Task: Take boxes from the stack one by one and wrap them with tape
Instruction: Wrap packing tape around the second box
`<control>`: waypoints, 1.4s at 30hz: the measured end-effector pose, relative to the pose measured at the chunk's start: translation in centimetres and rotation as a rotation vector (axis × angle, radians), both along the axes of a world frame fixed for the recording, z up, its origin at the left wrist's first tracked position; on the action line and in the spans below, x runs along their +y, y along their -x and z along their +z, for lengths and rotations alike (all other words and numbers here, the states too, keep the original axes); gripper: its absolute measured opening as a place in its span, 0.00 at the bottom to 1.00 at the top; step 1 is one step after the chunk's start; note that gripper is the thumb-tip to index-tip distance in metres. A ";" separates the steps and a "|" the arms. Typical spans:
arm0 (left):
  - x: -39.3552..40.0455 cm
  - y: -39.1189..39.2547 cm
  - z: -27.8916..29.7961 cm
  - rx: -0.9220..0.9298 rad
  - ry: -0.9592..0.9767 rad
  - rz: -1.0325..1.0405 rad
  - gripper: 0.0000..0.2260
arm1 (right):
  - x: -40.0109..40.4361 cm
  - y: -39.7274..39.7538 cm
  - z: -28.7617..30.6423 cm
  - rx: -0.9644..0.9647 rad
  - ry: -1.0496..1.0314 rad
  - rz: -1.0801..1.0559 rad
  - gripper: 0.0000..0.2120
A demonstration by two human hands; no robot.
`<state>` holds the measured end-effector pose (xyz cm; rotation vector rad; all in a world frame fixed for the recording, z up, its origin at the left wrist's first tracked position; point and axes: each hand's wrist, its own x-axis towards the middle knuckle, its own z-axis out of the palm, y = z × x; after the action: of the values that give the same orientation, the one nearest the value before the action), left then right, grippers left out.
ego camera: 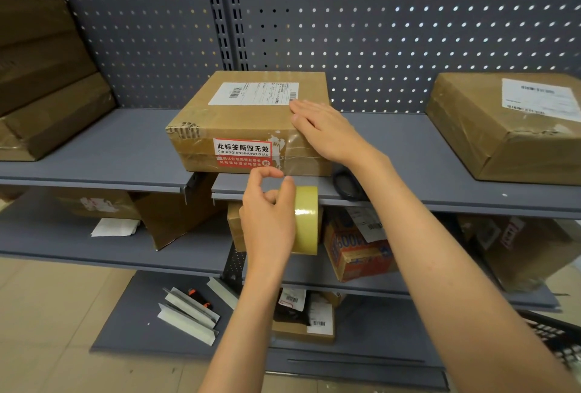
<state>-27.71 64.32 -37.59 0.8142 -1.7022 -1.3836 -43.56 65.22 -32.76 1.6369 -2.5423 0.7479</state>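
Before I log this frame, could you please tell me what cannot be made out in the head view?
- Shipping label on the middle box: print too small.
- Dark object on the shelf: mostly hidden by the right hand and forearm.
- Tape roll: its core hidden by the left hand; no free tape end is visible.
- Box at right: cut off by the frame edge, label blurred.
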 end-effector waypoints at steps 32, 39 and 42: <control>-0.2 0.1 1.6 -0.067 -0.109 -0.044 0.02 | 3.5 -1.6 -0.7 -0.151 0.397 -0.325 0.18; -0.1 0.1 1.4 -0.049 -0.080 -0.045 0.02 | 7.6 -2.5 -3.6 -0.058 0.078 -0.558 0.10; -0.1 0.2 1.3 -0.056 -0.102 -0.040 0.02 | 7.7 -3.2 -3.9 -0.022 -0.001 -0.550 0.14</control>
<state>-27.87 64.20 -36.29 0.8873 -1.7107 -1.4975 -40.36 72.96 -36.63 0.8481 -2.7953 0.7011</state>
